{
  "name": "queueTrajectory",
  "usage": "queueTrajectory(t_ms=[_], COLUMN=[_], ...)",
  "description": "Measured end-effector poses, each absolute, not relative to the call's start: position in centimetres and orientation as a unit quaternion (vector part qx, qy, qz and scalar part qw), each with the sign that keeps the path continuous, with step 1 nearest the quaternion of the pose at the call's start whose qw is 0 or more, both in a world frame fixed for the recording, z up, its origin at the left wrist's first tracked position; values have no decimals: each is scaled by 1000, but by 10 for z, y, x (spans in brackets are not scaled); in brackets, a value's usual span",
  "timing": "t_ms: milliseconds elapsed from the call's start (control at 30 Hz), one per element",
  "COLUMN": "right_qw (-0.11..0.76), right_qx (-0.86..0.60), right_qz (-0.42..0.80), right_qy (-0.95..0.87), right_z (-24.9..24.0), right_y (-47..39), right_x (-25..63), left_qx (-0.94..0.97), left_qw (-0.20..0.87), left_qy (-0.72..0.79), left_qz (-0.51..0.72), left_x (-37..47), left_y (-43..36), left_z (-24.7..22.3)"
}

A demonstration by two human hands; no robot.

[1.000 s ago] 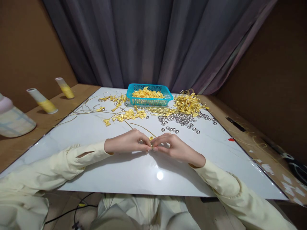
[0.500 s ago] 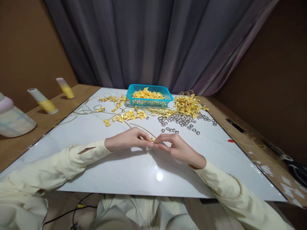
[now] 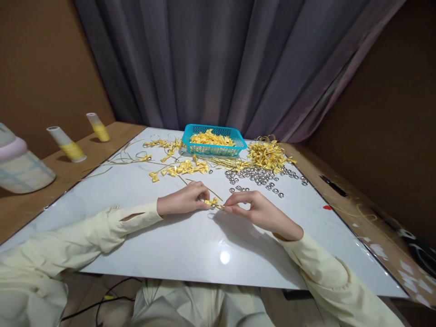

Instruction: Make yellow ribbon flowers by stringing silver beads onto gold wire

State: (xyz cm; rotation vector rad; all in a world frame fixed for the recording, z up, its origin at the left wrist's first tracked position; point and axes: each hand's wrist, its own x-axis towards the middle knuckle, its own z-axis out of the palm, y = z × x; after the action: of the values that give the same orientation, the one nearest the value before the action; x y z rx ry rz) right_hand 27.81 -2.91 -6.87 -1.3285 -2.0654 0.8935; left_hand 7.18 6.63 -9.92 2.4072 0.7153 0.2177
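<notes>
Over the middle of the white tabletop [image 3: 184, 245], my left hand [image 3: 184, 199] pinches a small yellow ribbon bow [image 3: 212, 201] with a shiny silver bit at its underside. My right hand [image 3: 264, 213] is closed at the bow's right side, thumb and forefinger pinching the gold cord [image 3: 220, 207] that comes off it. The cord's end is too small to make out. Just beyond my hands lies a loose length of gold cord [image 3: 207, 186]. Several yellow bows [image 3: 185, 168] are scattered behind my left hand, and small shiny silver pieces [image 3: 259, 175] are spread behind my right.
A blue plastic basket [image 3: 214, 151] full of yellow bows stands at the back. To its right is a heap of corded bows [image 3: 269, 156]. Two yellow-wound spools [image 3: 73, 151] and a bottle [image 3: 23, 165] stand at left. A black pen-like tool [image 3: 334, 185] lies at right.
My hands have drawn slightly apart, my right hand shifting right. The bow between them now shows more fully. The whole view has shifted a little.
</notes>
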Motion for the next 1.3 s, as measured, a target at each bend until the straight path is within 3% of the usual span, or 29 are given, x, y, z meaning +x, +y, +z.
queueTrajectory(t_ms=[167,300,433,700,1300], right_qw=[235,202,177,199,221], right_qx=[-501,-492,-478,-479,-494], right_qz=[387,356,321,117,160], right_qy=[-738,-768,-798,-847,-825], right_z=[-64,-53,-33,-17,-11], right_y=[-28,-23,-18,-11,-13], right_x=[278,276,270,269,267], left_qx=[905,901,920,953,934], left_qw=[314,325,250,113,178], left_qy=[268,268,259,205,174], left_qz=[101,108,155,191,256], left_x=[76,79,81,77,78], left_y=[62,59,54,48,42], left_z=[-103,-86,-59,-37,-33])
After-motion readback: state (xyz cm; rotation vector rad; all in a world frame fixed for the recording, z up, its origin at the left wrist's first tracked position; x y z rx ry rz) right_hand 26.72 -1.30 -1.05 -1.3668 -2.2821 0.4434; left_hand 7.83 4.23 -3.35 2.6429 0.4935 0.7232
